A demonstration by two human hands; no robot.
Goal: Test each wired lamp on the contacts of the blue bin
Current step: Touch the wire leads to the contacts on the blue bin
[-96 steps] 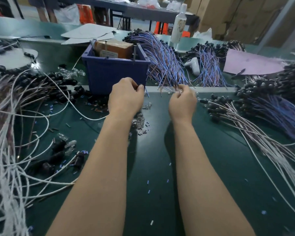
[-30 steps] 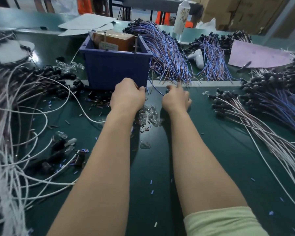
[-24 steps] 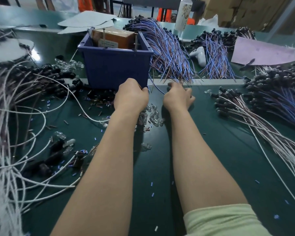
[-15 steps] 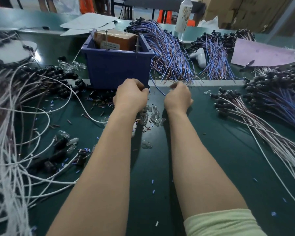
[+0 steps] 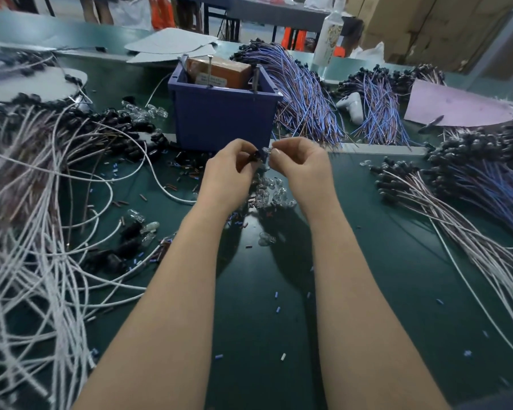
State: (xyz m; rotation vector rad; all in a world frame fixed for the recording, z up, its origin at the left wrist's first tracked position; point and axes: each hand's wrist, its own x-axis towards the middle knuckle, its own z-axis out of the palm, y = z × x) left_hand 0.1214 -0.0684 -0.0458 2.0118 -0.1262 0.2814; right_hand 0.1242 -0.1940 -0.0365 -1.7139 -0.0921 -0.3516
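Lamp (image 5: 262,152) — left hand (image 5: 228,176), right hand (image 5: 302,170) pinch

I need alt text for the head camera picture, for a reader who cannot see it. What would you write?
The left hand and the right hand pinch one small lamp between them, just in front of a blue bin. Loose clear bulbs lie below the hands on a green table, with white wires at left and blue wires at right.
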